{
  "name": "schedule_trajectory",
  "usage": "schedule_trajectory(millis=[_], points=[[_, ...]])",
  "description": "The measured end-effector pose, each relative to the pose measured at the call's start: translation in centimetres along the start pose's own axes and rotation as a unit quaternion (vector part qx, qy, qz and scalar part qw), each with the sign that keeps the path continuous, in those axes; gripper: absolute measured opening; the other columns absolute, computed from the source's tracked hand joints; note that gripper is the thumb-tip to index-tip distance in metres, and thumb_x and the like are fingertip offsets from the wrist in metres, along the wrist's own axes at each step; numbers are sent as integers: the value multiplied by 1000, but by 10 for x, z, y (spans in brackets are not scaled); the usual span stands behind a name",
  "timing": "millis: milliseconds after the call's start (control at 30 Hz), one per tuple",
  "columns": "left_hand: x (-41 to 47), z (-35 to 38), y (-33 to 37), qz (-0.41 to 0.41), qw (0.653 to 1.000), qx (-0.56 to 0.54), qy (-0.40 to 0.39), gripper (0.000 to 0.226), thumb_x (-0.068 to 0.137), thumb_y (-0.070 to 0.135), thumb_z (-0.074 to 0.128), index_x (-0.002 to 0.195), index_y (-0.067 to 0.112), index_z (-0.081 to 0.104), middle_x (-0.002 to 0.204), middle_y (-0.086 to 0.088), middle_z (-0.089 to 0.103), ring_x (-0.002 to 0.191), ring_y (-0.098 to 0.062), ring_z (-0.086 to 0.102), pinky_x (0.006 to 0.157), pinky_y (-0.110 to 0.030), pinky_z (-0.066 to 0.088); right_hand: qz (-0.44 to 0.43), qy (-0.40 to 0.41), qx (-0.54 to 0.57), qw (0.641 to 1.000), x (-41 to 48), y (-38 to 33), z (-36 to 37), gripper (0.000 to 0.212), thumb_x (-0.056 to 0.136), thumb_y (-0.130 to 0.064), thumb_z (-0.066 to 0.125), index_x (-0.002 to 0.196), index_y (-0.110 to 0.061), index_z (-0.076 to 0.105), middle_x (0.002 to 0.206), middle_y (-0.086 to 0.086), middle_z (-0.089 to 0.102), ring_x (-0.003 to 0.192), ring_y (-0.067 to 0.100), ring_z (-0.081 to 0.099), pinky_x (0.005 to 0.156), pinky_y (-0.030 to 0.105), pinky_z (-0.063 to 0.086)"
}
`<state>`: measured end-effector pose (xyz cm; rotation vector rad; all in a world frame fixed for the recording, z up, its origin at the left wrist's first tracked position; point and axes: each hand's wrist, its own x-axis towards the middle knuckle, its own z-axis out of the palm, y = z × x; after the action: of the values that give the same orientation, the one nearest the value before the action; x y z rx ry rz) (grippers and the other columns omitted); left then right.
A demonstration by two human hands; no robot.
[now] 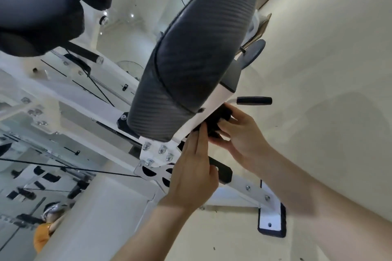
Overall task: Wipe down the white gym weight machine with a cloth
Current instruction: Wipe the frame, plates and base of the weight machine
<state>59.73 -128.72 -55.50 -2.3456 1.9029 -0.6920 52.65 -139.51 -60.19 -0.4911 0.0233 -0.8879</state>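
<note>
The white weight machine [152, 154] fills the left and middle of the head view, with a black padded seat [191, 57] on top. A dark cloth [216, 121] sits against the white seat bracket just under the seat's near end. My right hand [239, 133] grips the cloth from the right, fingers curled round it. My left hand [193, 167] reaches up from below with fingers straight and together, their tips touching the cloth's lower left edge. Most of the cloth is hidden by both hands.
A black-gripped lever [254, 100] sticks out right of the seat. Black pads [31, 6] hang at top left. The machine's foot plate [271, 221] rests on the cream floor [328, 48]. A mirror at lower left reflects a person in orange [42, 235].
</note>
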Motion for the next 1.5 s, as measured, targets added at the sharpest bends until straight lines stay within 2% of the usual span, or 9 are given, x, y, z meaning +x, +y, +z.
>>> schedule_trajectory(millis=[200, 434, 567, 767, 968, 1134, 1268, 1401, 1501], points=[[17, -6, 19, 114, 992, 1, 57, 75, 70, 9, 32, 145, 4, 34, 127, -10, 52, 115, -26, 53, 88, -27, 48, -124, 64, 22, 990, -7, -27, -21, 33, 87, 7, 61, 114, -7, 47, 88, 9, 74, 83, 30, 72, 71, 38, 59], [2, -4, -16, 52, 998, -12, 24, 82, 61, -4, 64, 140, 0, 43, 120, -20, 55, 93, -39, 62, 50, -35, 53, -28, 42, -96, 994, -3, -3, 0, 20, 92, 3, 59, 112, 2, 59, 104, 20, 72, 97, 32, 70, 78, 37, 60], [21, 7, 6, 154, 983, -62, 83, 76, 68, 9, 40, 144, 1, 32, 131, -19, 49, 108, -34, 60, 65, -33, 56, -105, 19, -23, 994, -9, -37, -23, 19, 89, 2, 59, 100, -9, 72, 100, 12, 71, 94, 26, 68, 86, 34, 55], [14, 9, 10, 99, 980, -165, 42, 94, 50, -10, 70, 137, 1, 36, 114, -23, 62, 84, -39, 66, 56, -40, 56, 12, -36, -127, 991, -21, -49, -23, 49, 89, 12, 55, 125, -20, 59, 125, 2, 65, 116, 26, 62, 84, 47, 55], [24, 16, 26, 89, 983, -151, 57, 91, 53, -9, 66, 138, 1, 35, 120, -20, 57, 98, -36, 60, 71, -39, 55, -23, 49, -203, 978, 19, -53, -32, 24, 91, 2, 60, 114, -4, 56, 88, 4, 72, 79, 18, 71, 67, 29, 56], [29, 5, 56, 29, 993, -115, 17, 94, 61, 4, 64, 147, 12, 27, 138, -10, 50, 102, -25, 62, 60, -28, 51, -71, 40, -168, 982, 23, -75, -45, 20, 85, 3, 65, 99, -10, 68, 89, 4, 74, 77, 21, 69, 78, 37, 59], [30, -10, 85, -57, 995, -78, 3, 97, 66, 10, 50, 154, 20, 10, 150, 15, 23, 134, -15, 40, 88, -32, 53, -76, 10, -75, 994, 20, -70, -46, 25, 88, 5, 63, 106, -11, 68, 99, 9, 73, 89, 25, 70, 88, 50, 55], [44, -34, 128, -52, 983, 135, -108, 101, 51, 16, 75, 144, -1, 39, 141, -14, 51, 125, -27, 55, 82, -30, 55, -89, -24, 0, 996, 18, -72, -50, 38, 93, 9, 53, 114, -19, 69, 97, 4, 75, 91, 18, 71, 87, 34, 57], [67, -54, 147, -37, 956, 245, -160, 86, 62, 20, 61, 142, -3, 41, 131, -14, 57, 121, -27, 57, 77, -28, 55, -113, -73, 41, 990, 28, -77, -54, 42, 95, 9, 48, 116, -20, 68, 113, -2, 72, 106, 12, 67, 86, 19, 52]])
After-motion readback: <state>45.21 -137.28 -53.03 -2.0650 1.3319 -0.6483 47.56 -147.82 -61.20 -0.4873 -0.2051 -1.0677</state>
